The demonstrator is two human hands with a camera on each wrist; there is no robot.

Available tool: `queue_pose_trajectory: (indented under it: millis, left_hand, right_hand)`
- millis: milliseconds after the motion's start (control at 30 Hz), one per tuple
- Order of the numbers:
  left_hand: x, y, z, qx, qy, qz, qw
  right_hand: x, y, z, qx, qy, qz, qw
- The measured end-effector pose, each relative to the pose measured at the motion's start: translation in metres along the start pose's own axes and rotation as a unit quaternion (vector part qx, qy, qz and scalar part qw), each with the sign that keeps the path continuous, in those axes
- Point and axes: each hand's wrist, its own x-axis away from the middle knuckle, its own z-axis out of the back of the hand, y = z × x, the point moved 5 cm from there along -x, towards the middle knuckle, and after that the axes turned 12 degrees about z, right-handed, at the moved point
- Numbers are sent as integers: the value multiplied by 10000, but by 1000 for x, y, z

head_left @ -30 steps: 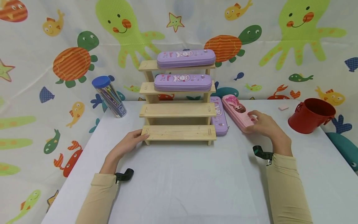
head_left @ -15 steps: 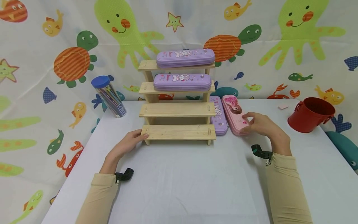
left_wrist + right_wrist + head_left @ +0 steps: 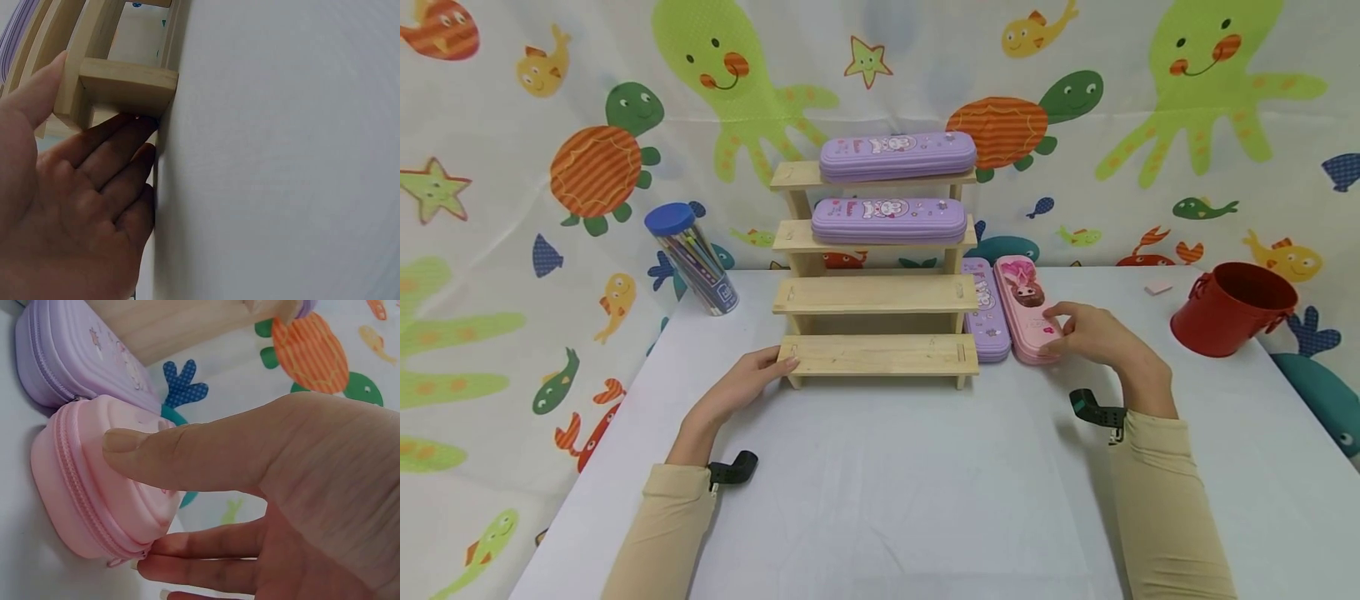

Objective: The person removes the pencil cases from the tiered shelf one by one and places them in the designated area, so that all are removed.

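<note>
A stepped wooden shelf point(image 3: 877, 356) stands on the white table. My left hand point(image 3: 747, 385) holds the left end of its lowest board, thumb on the wood and fingers beside the leg point(image 3: 128, 87). Two purple pencil cases point(image 3: 889, 219) lie on the upper two boards. A third purple pencil case point(image 3: 991, 325) lies flat on the table at the shelf's right side. Alongside it lies a pink pencil case point(image 3: 1028, 321) with a doll picture. My right hand point(image 3: 1093, 335) grips this pink case's near right part, thumb point(image 3: 131, 447) over the lid and fingertips at its side.
A red bucket point(image 3: 1217, 321) stands far right, with a small pink piece point(image 3: 1158, 287) near it. At the left leans or stands a clear tub of pens point(image 3: 700, 271) with a blue lid. A sea-animal cloth point(image 3: 880, 83) hangs behind.
The right hand has moved left, turning the near end of the pink pencil case until it lies against the purple one. The left hand has stayed on the shelf.
</note>
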Motion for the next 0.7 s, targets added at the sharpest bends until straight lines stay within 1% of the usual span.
queue_pose_trajectory:
  millis: [267,400,500,600,700]
  left_hand:
    - [0,-1,0,42,3,59,10000]
    - [0,-1,0,16,4,58,10000]
    - [-1,-1,0,10,14,93,10000]
    - [-1,-2,0,45,16,129,9999]
    - [-2,-2,-1,44,2,102,9999]
  right_hand:
    - [0,-3,1,98,-88,54,9999]
    - [1,-8,3,268,-78,22,9996]
    - [2,-16,7,381,-13,41,9993]
    - [3,-27,11,358,125,122,9992]
    - [5,-37,16,283,317,236,9988]
